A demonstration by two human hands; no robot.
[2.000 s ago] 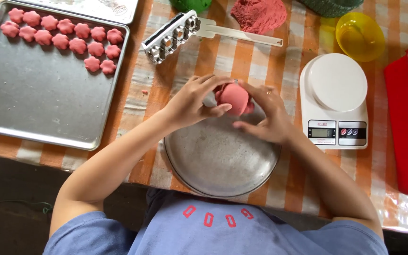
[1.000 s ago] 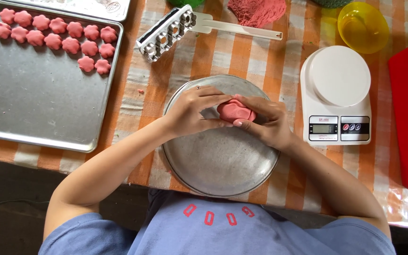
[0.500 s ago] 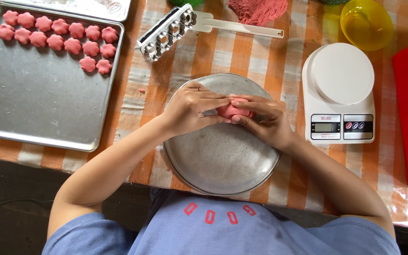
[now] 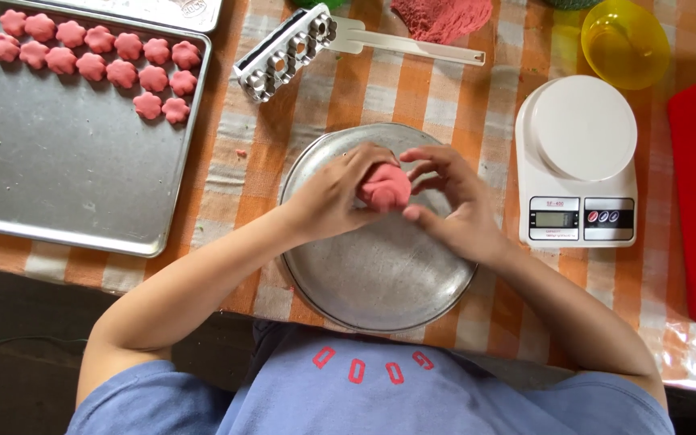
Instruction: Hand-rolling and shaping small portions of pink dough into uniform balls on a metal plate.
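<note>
Both hands work a pink dough ball [image 4: 386, 187] above the round metal pan [image 4: 380, 274], which would catch any crumbs. The left hand [image 4: 336, 193] cups the ball; the right hand [image 4: 453, 205] pinches it with its fingertips. Finished flower-shaped pieces [image 4: 98, 60] line the baking tray [image 4: 66, 185] on the worktop [image 4: 461, 89].

Dough lump [image 4: 386, 189]: pink. Round pan [image 4: 380, 274]: silver-grey. Counter cloth [image 4: 412, 89]: orange-and-white check. Scale [image 4: 577, 161]: white. Bowl [image 4: 623, 44]: yellow. Baking tray [image 4: 66, 177]: silver, with pink flower-shaped pieces [image 4: 98, 64].

Baking tray [image 4: 66, 193] of pink flower shapes [image 4: 98, 64], white scale [image 4: 577, 161], yellow bowl [image 4: 623, 42]
</note>
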